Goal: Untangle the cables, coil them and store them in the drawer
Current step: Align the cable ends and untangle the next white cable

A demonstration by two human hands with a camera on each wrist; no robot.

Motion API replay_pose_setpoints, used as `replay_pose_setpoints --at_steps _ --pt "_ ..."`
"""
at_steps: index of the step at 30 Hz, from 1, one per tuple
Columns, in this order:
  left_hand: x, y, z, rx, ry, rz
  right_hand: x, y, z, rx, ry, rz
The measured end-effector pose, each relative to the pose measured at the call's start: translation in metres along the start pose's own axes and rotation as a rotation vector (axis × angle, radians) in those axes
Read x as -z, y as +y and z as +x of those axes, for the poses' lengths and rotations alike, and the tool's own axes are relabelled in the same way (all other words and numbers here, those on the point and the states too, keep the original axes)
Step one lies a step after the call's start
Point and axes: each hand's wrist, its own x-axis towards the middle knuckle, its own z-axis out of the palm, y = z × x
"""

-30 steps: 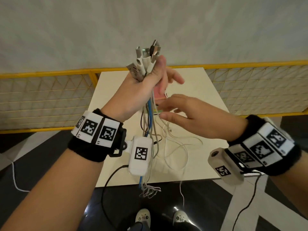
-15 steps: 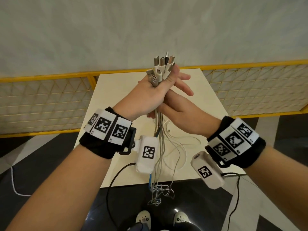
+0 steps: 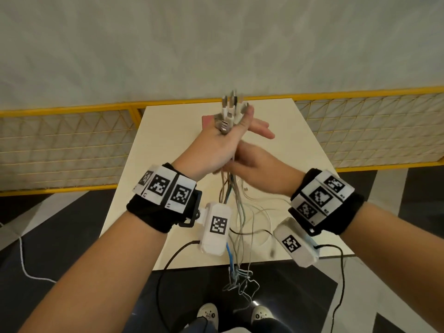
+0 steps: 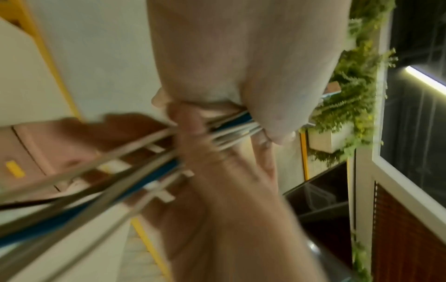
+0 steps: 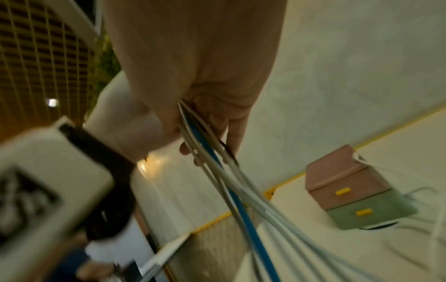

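Cable bundle held upright, right hand at the strands below the left

Head view: my left hand (image 3: pixel 217 143) is clenched round the cable bundle (image 3: pixel 236 212), USB plugs (image 3: pixel 229 111) sticking up; the strands hang straight down over the desk (image 3: pixel 300 150) to a knot (image 3: pixel 240 280) past its near edge. My right hand (image 3: pixel 252 162) sits just under the left, fingers out; I cannot tell here whether it pinches. Left wrist view: blurred, the left fingers (image 4: pixel 185 122) curl round the white and blue strands. Right wrist view: the right hand (image 5: pixel 193 76) closes loosely round the strands, which run down toward the desk; the pink-and-green drawer unit (image 5: pixel 350 187) sits beyond them, both drawers shut. I judge the next stroke runs downward along the bundle.
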Motion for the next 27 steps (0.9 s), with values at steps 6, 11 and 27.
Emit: replay_pose_setpoints --at_steps 6,11,27 --pt "0.004 -0.004 0.004 0.207 0.083 -0.272 -0.010 0.003 0.011 -0.036 0.053 0.308" --pt "0.007 -0.003 0.007 0.346 0.205 -0.830 -0.012 0.008 0.018 -0.065 0.053 0.411" --pt "0.033 -0.006 0.012 -0.036 0.092 -0.274 -0.008 0.007 0.019 -0.037 -0.070 0.487"
